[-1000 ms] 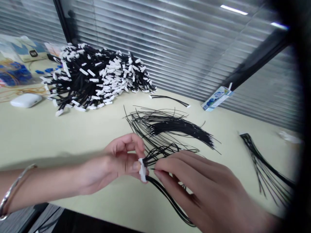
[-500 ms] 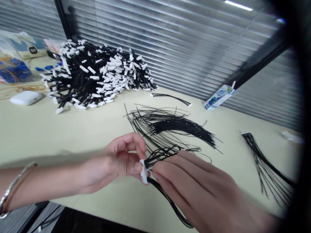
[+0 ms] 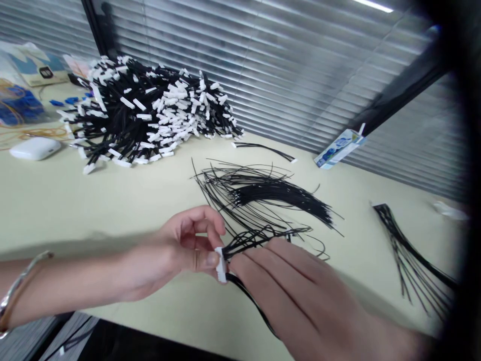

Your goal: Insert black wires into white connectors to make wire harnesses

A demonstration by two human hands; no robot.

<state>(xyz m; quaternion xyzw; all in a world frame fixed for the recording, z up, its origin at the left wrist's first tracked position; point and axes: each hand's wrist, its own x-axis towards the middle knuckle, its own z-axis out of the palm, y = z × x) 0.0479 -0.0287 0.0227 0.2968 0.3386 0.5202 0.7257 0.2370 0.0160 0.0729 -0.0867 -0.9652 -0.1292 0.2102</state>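
A small white plastic connector [image 3: 221, 265] is pinched between the thumb and fingers of my left hand [image 3: 188, 248], above the near part of the table. Black wires [image 3: 246, 239] run out of its right side; some curve away across the table, and others hang down beneath my right hand [image 3: 300, 293]. My right fingertips are closed together against the wire side of the connector, on a black wire whose end they mostly cover. Just beyond my hands lies a loose bundle of cut black wires [image 3: 278, 195], with many strands fanned out to the left.
At the back left rises a big heap of black cables with white connectors [image 3: 176, 115]. A white case [image 3: 35, 148] and a bag of blue parts [image 3: 20, 105] lie left. One finished-looking cable [image 3: 263, 146], a drink carton [image 3: 340, 149] and another wire bunch [image 3: 409, 250] are farther right.
My right fingertips have moved in closer against the connector, covering the small wire end that showed before. The connector has turned slightly in my left hand. The view has shifted a little.
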